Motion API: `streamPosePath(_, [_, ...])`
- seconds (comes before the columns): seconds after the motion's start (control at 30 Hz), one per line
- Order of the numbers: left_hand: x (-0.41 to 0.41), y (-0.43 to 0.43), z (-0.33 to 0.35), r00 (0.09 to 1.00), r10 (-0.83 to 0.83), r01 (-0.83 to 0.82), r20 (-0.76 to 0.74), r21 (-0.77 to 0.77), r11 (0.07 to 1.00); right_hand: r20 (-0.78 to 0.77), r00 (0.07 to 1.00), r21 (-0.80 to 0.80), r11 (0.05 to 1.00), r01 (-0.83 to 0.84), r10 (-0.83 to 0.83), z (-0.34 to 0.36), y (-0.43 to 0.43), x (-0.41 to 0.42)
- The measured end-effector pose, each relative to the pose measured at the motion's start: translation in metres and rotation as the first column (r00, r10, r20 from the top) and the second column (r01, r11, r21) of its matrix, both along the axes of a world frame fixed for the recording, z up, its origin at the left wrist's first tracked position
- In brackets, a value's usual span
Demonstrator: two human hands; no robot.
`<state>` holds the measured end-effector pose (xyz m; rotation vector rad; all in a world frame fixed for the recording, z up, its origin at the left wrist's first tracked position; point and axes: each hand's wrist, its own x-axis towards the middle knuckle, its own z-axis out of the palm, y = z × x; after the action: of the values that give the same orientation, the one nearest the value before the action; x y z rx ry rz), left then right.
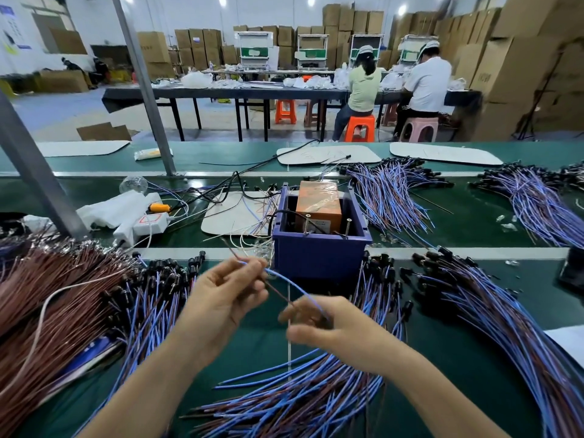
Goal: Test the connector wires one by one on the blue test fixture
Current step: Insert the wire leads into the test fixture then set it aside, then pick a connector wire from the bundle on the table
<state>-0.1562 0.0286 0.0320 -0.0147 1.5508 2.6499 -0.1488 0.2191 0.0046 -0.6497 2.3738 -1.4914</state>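
Workstation for wire testing, viewed over the operator's hands. One connector wire, a blue lead paired with a brown one, is stretched between both hands above the green desk, just on the near side of the blue test fixture.

The left grip pinches the two free lead ends between thumb and fingertips and fans them slightly apart, with the brown end poking out beyond the fingers. This spread is presumably so that each end can meet its own contact, the two upright metal pins on the fixture's near wall.

The right grip is pressed around the opposite, connector end, thumb below and fingers above. Motion blur hides the plug itself.

Held at both ends, the wire hangs clear of the loose stock. It lies between the grips, touching both but apart from the fixture, so no test contact is made yet.

An orange box sits inside the fixture. Similar wires lie in a near bundle, a right bundle and a left bundle. Brown leads are heaped at the left edge, all apparently within reach for one-by-one picking.
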Motion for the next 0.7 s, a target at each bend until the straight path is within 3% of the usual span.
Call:
streamPosePath(0.07, [-0.003,-0.016,0.014,0.994,0.097,-0.094,-0.045,0.066,0.993,-0.155,0.987,0.143,0.99,-0.013,0.035,-0.003,0.009,-0.002])
streamPosePath(0.17, [-0.003,-0.044,0.031,0.973,0.203,-0.198,-0.106,0.054,0.979,-0.389,0.921,0.266,0.955,0.131,-0.018,-0.003,0.031,-0.008])
streamPosePath(0.3, [0.009,-0.077,0.037,0.937,0.266,-0.289,-0.226,-0.077,0.954,-0.636,0.748,0.245,0.871,0.426,-0.187,0.011,0.054,-0.016])
streamPosePath(0.4, [0.023,-0.09,0.024,0.925,0.156,-0.236,-0.345,-0.203,0.95,-0.821,0.527,0.133,0.823,0.552,-0.221,0.024,0.066,-0.022])
streamPosePath(0.47, [0.033,-0.098,0.015,0.924,-0.037,-0.105,-0.379,-0.347,0.932,-0.854,0.483,0.139,0.809,0.571,-0.193,0.029,0.074,-0.025])
streamPosePath(0.5, [0.037,-0.102,0.011,0.919,-0.174,-0.011,-0.353,-0.465,0.885,-0.843,0.512,0.191,0.796,0.574,-0.167,0.028,0.077,-0.027])
streamPosePath(0.57, [0.042,-0.109,0.005,0.91,-0.355,0.094,-0.212,-0.73,0.677,-0.735,0.665,0.383,0.729,0.568,-0.132,0.02,0.083,-0.028])
streamPosePath(0.63, [0.04,-0.116,-0.003,0.925,-0.287,-0.103,-0.248,-0.893,0.438,-0.601,0.791,0.552,0.656,0.515,-0.115,0.005,0.089,-0.027])
streamPosePath(0.7, [0.035,-0.114,-0.009,0.916,-0.158,-0.332,-0.368,-0.919,0.215,-0.541,0.833,0.589,0.654,0.475,-0.118,-0.006,0.09,-0.024])
